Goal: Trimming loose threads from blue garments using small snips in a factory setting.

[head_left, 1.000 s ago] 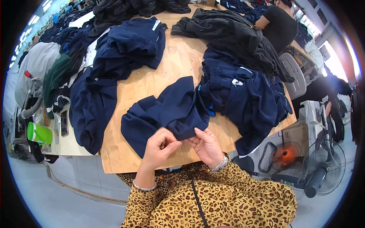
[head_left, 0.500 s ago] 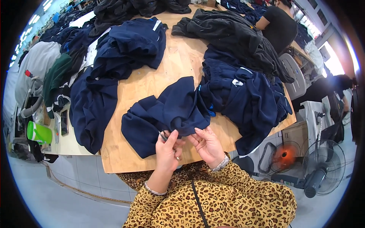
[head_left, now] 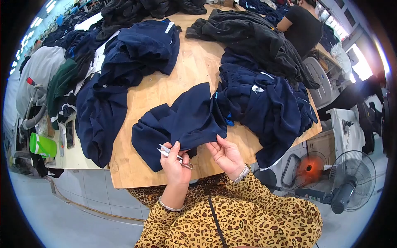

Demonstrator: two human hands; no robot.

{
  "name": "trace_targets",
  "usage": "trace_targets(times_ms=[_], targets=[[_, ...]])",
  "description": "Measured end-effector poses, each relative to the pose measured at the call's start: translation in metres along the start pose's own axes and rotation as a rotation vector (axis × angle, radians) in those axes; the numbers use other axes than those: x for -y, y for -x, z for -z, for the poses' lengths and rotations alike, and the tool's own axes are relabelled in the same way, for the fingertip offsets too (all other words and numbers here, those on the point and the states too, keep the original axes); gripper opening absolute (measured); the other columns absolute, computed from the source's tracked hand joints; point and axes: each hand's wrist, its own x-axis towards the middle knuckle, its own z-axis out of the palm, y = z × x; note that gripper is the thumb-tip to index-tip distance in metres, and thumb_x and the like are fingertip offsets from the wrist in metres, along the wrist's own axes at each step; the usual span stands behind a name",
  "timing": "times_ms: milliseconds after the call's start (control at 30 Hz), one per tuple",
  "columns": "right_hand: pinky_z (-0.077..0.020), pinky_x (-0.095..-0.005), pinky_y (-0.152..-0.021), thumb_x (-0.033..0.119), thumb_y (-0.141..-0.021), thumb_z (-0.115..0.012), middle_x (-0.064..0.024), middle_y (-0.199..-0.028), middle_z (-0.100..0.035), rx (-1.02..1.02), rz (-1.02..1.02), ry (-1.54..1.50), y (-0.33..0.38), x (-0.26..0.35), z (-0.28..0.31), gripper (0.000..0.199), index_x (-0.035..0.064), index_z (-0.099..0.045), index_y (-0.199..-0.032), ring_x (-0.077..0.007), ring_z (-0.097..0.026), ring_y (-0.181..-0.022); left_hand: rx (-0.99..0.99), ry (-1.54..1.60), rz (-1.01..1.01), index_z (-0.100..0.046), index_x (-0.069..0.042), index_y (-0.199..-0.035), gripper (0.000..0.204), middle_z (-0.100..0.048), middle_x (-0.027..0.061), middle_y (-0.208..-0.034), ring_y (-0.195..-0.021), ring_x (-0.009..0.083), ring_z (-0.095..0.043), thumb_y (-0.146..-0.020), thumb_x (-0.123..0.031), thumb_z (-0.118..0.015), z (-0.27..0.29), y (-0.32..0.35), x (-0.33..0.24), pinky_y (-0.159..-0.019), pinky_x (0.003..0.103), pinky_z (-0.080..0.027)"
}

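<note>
A navy garment (head_left: 191, 115) lies on the wooden table before me, its near hem stretched between my hands. My left hand (head_left: 175, 170) pinches the hem's left part between thumb and fingers. Tucked in that same hand are metal thread snips (head_left: 164, 150); their pale blades stick out to the left and the looped end shows by the palm. At the hem's right end, my right hand (head_left: 228, 158) grips the cloth between thumb and fingertips, palm turned partly up. Some fingertips are hidden under the fabric.
Navy garments are heaped on the left (head_left: 136, 49) and right (head_left: 264, 103) of the wooden table (head_left: 190, 66). Dark grey clothing (head_left: 244, 33) lies farther back. A green bucket (head_left: 42, 145) is at left, a standing fan (head_left: 351, 182) at right. Another person (head_left: 304, 31) works at the far right.
The near hem, bunched up before, is now drawn nearly straight. My left hand has shifted slightly left, and the snips in it show more plainly. My right hand has moved slightly.
</note>
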Motion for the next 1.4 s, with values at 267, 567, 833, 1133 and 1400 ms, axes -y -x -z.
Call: trace_targets(times_ms=[267,567,833,1133,1400], targets=[[-0.0433,-0.0407,-0.102,0.004,-0.093,-0.047,-0.0149,-0.114,-0.06,0.006,0.027,0.032,0.001,-0.005,0.003,0.02,-0.0031,-0.054,-0.11,-0.0251,-0.058,-0.109,0.065,-0.077,-0.157,-0.046,-0.013,-0.094,0.017,-0.047,0.0004,-0.068,-0.044,0.0093,-0.04,-0.087,-0.003,-0.058,0.006,0.007,0.006,-0.037,0.022,-0.034],[-0.0467,-0.0415,-0.096,0.005,-0.092,-0.05,-0.0069,-0.11,-0.061,-0.032,0.071,0.159,0.005,-0.01,-0.002,0.021,0.0085,-0.051,-0.112,-0.0223,-0.06,-0.103,0.11,-0.122,-0.179,-0.045,-0.011,-0.096,0.02,-0.044,-0.0004,-0.073,-0.046,0.0077,-0.039,-0.085,0.001,-0.057,0.015,0.003,0.01,-0.038,0.021,-0.034],[-0.0469,-0.0423,-0.095,0.004,-0.09,-0.052,-0.006,-0.106,-0.063,-0.048,0.08,0.23,0.008,-0.017,-0.006,0.024,0.0102,-0.052,-0.114,-0.0215,-0.061,-0.099,0.083,-0.18,-0.175,-0.045,-0.011,-0.098,0.025,-0.044,0.0,-0.079,-0.048,0.007,-0.04,-0.083,0.007,-0.054,0.018,-0.002,0.005,-0.038,0.021,-0.033],[-0.0471,-0.0389,-0.093,0.018,-0.091,-0.055,-0.0083,-0.109,-0.063,-0.11,0.063,0.225,-0.042,0.011,0.006,0.02,0.0058,-0.057,-0.108,-0.0212,-0.061,-0.099,0.258,-0.004,-0.1,-0.049,-0.012,-0.1,0.024,-0.058,0.006,-0.093,-0.062,0.0165,-0.06,-0.078,-0.003,-0.046,0.054,-0.004,-0.039,-0.032,0.021,-0.038],[-0.0484,-0.0402,-0.087,0.004,-0.091,-0.044,-0.0088,-0.107,-0.061,-0.341,0.337,0.346,-0.064,0.017,0.018,0.024,0.005,-0.054,-0.113,-0.022,-0.057,-0.1,0.022,-0.137,-0.356,-0.05,-0.009,-0.108,0.019,-0.062,0.0047,-0.088,-0.053,0.0077,-0.053,-0.091,-0.016,-0.053,0.098,-0.031,-0.074,-0.032,0.018,-0.031]])
